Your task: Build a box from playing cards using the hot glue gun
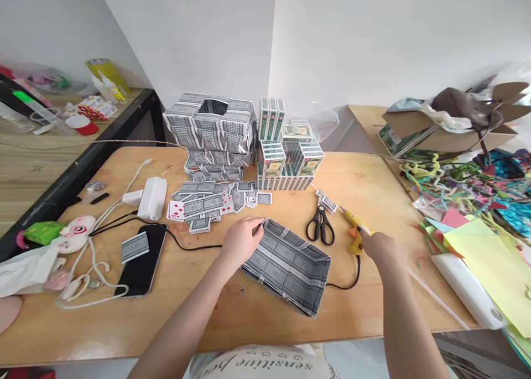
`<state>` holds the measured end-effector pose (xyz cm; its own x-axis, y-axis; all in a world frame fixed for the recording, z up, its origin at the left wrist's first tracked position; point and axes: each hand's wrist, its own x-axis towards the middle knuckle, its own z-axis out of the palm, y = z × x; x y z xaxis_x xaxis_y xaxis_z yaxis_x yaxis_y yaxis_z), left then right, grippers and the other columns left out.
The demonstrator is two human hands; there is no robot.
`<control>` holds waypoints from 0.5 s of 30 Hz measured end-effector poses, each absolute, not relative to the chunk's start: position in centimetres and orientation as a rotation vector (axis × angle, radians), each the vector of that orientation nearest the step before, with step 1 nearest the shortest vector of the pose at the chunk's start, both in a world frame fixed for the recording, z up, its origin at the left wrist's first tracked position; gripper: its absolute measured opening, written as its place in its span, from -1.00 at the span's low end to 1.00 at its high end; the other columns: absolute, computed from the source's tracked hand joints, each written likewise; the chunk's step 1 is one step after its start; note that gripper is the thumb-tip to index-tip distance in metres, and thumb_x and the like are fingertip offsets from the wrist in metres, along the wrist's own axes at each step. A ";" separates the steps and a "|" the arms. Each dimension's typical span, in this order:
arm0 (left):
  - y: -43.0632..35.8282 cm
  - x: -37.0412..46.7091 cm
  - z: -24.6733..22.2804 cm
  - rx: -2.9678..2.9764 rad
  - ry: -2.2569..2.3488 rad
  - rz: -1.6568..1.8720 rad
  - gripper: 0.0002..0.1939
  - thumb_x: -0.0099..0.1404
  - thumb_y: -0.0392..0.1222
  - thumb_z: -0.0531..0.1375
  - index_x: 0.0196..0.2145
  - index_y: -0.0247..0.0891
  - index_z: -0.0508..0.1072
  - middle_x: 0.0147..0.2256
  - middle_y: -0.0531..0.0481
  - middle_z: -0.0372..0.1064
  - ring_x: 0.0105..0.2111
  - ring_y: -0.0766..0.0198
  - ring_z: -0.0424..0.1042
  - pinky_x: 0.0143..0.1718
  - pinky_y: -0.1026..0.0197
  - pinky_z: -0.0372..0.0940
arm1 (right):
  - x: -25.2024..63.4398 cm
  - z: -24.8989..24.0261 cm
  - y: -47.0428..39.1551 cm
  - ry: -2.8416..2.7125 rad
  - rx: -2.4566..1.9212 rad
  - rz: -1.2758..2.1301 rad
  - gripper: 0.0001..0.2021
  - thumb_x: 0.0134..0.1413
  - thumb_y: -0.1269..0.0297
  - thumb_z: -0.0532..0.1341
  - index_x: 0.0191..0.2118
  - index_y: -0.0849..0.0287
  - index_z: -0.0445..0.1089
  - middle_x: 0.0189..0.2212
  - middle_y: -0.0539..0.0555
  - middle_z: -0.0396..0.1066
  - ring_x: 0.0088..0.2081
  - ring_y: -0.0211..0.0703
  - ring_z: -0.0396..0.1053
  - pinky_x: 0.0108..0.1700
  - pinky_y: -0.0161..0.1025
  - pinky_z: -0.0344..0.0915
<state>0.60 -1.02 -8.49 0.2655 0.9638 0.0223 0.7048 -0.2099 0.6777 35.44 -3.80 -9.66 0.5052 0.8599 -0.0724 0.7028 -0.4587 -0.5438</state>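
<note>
My left hand (244, 239) is closed on the upper left corner of a shallow open box made of playing cards (286, 260), which sits tilted to the view in front of me. With my right hand (380, 247) I grip the rear of a yellow hot glue gun (353, 222); its nozzle points away to the upper left, and its black cord runs toward the box. Black-handled scissors (321, 226) lie between the box and the glue gun. Beyond my left hand spread loose playing cards (203, 203), mostly face down.
At the back stand a larger card-built structure (211, 135) and stacked card packs (286, 182). On the left are a phone (145, 265) with a card on it, a white charger (152, 198) and cables. Coloured paper (485, 252) and pipe cleaners (452, 177) lie at the right.
</note>
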 end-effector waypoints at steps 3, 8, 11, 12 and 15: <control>-0.9 0.7 -8.5 1.993 1.491 0.628 -0.69 0.20 -0.25 0.04 -0.14 -0.21 0.48 -0.14 -0.02 0.45 -0.15 0.19 0.43 -0.04 0.22 0.26 | 31.0 -7.0 -3.4 -1.484 -2.389 0.390 -0.66 -0.01 0.06 0.07 -0.66 0.11 0.34 -0.70 0.12 0.34 -0.57 -0.05 0.33 -0.48 -0.12 0.23; -0.7 0.9 -8.6 1.962 1.459 0.643 -0.69 0.21 -0.27 0.03 -0.13 -0.19 0.47 -0.12 0.00 0.44 -0.14 0.19 0.43 -0.04 0.19 0.27 | 20.7 -5.1 -2.2 -2.002 -1.746 0.681 -0.68 0.07 0.14 0.08 -0.12 0.14 0.40 -0.16 0.13 0.46 -0.19 -0.06 0.42 -0.19 -0.21 0.31; -0.8 0.8 -8.7 1.941 1.449 0.636 -0.68 0.21 -0.27 0.03 -0.12 -0.18 0.46 -0.11 0.01 0.43 -0.15 0.19 0.43 -0.04 0.20 0.27 | 17.5 -6.2 -1.2 -2.128 -1.617 0.739 -0.73 0.13 0.31 0.02 -0.15 0.15 0.42 -0.19 0.12 0.48 -0.16 -0.10 0.42 -0.12 -0.24 0.28; -0.8 0.8 -8.8 1.940 1.447 0.636 -0.68 0.22 -0.27 0.03 -0.11 -0.18 0.45 -0.10 0.00 0.43 -0.14 0.20 0.43 -0.04 0.21 0.27 | 17.1 -6.7 -1.0 -2.148 -1.597 0.759 -0.73 0.15 0.35 0.00 -0.19 0.14 0.43 -0.22 0.10 0.49 -0.18 -0.12 0.43 -0.13 -0.26 0.28; -0.9 0.9 -8.9 1.958 1.453 0.647 -0.67 0.23 -0.27 0.01 -0.10 -0.20 0.45 -0.11 -0.02 0.43 -0.13 0.20 0.43 -0.03 0.21 0.27 | 17.0 -7.8 -0.6 -2.183 -1.566 0.754 -0.71 0.15 0.41 -0.04 -0.25 0.12 0.43 -0.24 0.06 0.50 -0.20 -0.16 0.44 -0.16 -0.31 0.26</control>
<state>0.86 -0.93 -8.91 0.2789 0.9599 0.0273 0.6621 -0.2128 0.7186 17.02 -0.55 -7.79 -0.3284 0.9442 -0.0248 0.7583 0.2479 -0.6029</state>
